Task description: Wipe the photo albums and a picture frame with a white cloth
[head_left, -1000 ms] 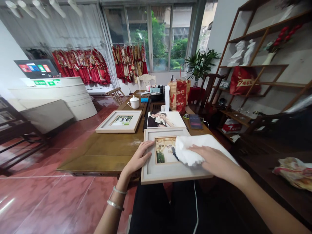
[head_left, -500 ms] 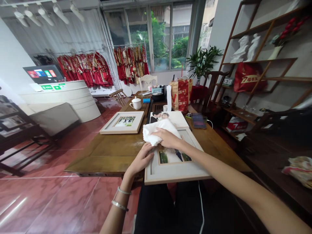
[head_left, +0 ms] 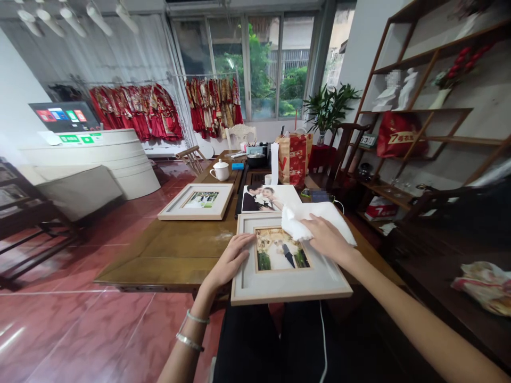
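Observation:
A picture frame (head_left: 279, 291) with a pale wood border and a wedding photo inside lies at the table's near edge, partly overhanging it. My left hand (head_left: 231, 259) rests on the frame's left side, fingers stretched out flat toward the photo. My right hand (head_left: 329, 239) presses a white cloth (head_left: 293, 221) on the frame's upper right; part of the cloth spreads past the right border. The fingertips sink into the cloth's folds. Just behind the frame lies an unframed couple photo (head_left: 255, 202). A second framed picture (head_left: 170, 214) lies flat on the left.
On the wooden table (head_left: 159, 260) stand a white lidded cup (head_left: 220, 170), a blue box (head_left: 238, 166) and a red-and-tan paper bag (head_left: 294, 159). A phone or tablet (head_left: 321, 196) with a cable lies right of the photo. Wooden shelves (head_left: 439, 109) rise at right.
My right hand has swept the white cloth from the frame's upper left to its upper right, uncovering the framed photo. My left hand stays at the left side.

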Tool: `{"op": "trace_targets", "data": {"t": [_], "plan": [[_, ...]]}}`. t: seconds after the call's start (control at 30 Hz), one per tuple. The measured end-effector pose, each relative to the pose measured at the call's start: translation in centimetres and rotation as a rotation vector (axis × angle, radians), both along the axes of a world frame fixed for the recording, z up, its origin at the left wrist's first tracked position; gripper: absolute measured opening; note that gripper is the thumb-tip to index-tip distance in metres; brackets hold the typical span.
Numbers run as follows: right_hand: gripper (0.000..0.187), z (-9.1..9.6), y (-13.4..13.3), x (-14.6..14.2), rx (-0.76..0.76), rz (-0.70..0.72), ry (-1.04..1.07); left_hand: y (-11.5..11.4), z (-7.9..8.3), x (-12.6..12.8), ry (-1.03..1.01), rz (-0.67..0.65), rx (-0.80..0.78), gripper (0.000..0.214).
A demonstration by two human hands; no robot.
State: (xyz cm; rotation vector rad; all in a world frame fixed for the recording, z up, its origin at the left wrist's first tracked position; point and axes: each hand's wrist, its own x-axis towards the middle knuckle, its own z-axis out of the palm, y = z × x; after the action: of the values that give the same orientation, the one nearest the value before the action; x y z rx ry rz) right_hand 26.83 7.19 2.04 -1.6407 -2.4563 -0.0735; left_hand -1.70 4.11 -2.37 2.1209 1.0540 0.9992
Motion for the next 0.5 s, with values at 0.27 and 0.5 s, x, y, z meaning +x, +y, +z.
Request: {"op": "trace_targets", "data": {"t": [0.27,0.5], "plan": [[0.057,0.6,-5.1,-7.4,-0.127,0.184,0.072,0.1,-0.6,0.1,0.025,0.070,-0.011,0.042],[0.065,0.9,-9.1,-6.5,-0.241,0.367,0.205,0.1,-0.6,0.2,-0.020,0.083,0.010,0.035]]}}
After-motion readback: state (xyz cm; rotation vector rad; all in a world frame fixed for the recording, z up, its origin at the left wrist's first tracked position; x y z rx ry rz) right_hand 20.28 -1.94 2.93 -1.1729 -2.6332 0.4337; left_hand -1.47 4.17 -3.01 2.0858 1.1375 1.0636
